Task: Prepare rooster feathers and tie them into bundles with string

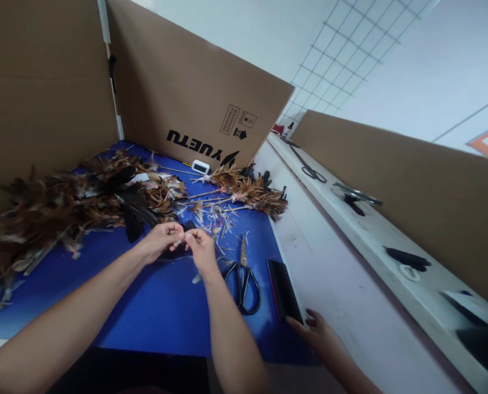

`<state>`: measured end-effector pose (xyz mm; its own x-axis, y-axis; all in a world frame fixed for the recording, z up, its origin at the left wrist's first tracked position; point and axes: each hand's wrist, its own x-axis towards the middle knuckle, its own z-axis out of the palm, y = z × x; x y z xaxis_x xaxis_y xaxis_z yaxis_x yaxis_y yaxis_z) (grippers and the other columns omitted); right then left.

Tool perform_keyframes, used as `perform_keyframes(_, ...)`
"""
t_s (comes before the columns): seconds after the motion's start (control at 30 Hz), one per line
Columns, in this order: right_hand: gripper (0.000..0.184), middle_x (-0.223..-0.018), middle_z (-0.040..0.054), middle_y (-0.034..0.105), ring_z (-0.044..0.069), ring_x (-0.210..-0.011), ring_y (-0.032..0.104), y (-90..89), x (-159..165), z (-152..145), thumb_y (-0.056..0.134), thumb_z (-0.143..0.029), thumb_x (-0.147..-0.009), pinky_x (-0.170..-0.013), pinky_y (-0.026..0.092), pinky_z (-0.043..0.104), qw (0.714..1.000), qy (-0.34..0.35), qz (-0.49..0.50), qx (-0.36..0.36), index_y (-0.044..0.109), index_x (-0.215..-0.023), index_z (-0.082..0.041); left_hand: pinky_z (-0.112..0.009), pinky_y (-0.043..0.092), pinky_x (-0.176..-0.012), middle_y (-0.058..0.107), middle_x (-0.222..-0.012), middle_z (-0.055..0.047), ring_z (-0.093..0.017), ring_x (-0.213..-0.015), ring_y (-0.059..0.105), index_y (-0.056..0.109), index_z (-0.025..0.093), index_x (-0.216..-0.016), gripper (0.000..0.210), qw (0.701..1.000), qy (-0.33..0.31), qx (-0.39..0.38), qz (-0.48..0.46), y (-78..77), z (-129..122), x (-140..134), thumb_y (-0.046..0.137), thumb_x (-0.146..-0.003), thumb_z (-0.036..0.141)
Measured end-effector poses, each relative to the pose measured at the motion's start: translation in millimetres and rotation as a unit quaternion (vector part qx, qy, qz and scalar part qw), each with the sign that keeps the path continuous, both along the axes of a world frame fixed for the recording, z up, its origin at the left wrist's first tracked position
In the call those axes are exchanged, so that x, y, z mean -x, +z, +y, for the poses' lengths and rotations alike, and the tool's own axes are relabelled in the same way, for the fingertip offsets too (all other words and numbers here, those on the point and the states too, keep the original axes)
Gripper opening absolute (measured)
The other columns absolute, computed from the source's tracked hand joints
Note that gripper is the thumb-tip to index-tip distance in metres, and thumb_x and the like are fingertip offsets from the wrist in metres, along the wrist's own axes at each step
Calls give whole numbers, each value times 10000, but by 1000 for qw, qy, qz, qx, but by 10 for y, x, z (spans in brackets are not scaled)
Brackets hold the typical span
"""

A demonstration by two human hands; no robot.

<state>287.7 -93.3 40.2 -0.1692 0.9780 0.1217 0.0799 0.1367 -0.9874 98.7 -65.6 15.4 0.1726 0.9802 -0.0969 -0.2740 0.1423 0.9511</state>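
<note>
My left hand (164, 241) is closed in a pinch above the blue tabletop (145, 312). My right hand (200, 251) pinches right beside it, the fingertips of both nearly meeting. What they hold between them is too small to make out; a dark feather tuft (189, 225) shows just behind the fingers. Black-handled scissors (242, 279) lie to the right of my right hand, blades pointing away. Brown and black feathers (141, 191) are heaped beyond my left hand. Feather bundles on thin sticks (260, 191) lie at the back right.
Another person's hand (315, 331) touches a black case (283, 290) at the table's right edge. Cardboard panels (194, 82) stand behind and left. A small white digital display (200, 167) sits at the back. Scissors (313, 173) and other tools lie on a white ledge (375, 251) at right.
</note>
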Motion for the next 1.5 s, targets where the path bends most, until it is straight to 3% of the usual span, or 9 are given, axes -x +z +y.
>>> perform_keyframes(0.03,524,-631,-24,526,166,-757,631,70,-175,-96,222,-450,-887,-603,384,250,1000,-4,-1,-3,638,-817,-139,-175,324,-440,487,-483,45,-56,-454,410,555,133,-690,362,1000,-4,-1,0,1,1,1,800,-634,393)
perform_keyframes(0.13,372,-631,-30,572,214,-767,626,198,-497,-259,495,-548,-777,-537,414,254,1000,24,-13,-14,633,-810,-203,-182,335,-452,500,-493,43,-58,-452,419,551,133,-699,359,1000,-11,-5,4,3,2,7,788,-646,397)
perform_keyframes(0.23,279,-621,-26,581,175,-698,586,136,-247,-130,575,-497,-754,-529,429,251,1000,-10,-17,-20,617,-819,-229,-191,354,-467,522,-522,37,-66,-465,446,547,136,-709,348,1000,-12,-13,16,6,-2,16,771,-665,398)
perform_keyframes(0.43,153,-702,-14,603,123,-626,537,-226,478,306,528,-331,-820,-629,458,253,999,-11,-43,-24,603,-799,-199,-223,423,-508,574,-569,11,-92,-506,503,566,137,-711,299,997,6,-47,56,26,-15,15,751,-680,370)
perform_keyframes(0.63,151,-812,13,611,157,-796,561,-258,365,278,495,-286,-869,-740,441,275,981,-33,-141,-132,616,-817,-213,-229,443,-511,593,-555,3,-105,-518,530,583,132,-655,269,997,44,-41,49,54,-20,-26,788,-609,300)
perform_keyframes(1.13,222,-872,72,594,180,-840,554,-221,381,211,411,-276,-938,-802,437,331,937,-24,-209,-279,614,-893,-198,-197,416,-504,629,-583,0,-71,-493,522,600,125,-624,189,993,106,45,-11,75,-26,-45,760,-530,157)
perform_keyframes(1.23,226,-889,78,617,172,-847,567,-223,390,217,427,-303,-927,-787,446,317,954,-24,-163,-250,636,-907,-220,-198,413,-497,622,-582,5,-74,-496,523,594,130,-634,227,993,106,50,-18,91,-27,-35,787,-522,174)
perform_keyframes(1.37,214,-944,47,663,164,-831,607,-264,406,260,502,-337,-883,-766,483,304,987,-31,-79,-136,644,-992,-218,-205,418,-507,631,-619,6,-88,-530,544,586,141,-679,301,994,99,38,-20,102,-24,-12,828,-525,231)
perform_keyframes(1.5,175,-905,33,683,163,-802,622,-294,414,299,594,-333,-806,-749,498,292,998,-13,-26,-59,665,-908,-210,-213,433,-563,652,-684,-2,-101,-596,577,570,146,-722,330,997,82,-1,-8,87,-17,9,833,-547,244)
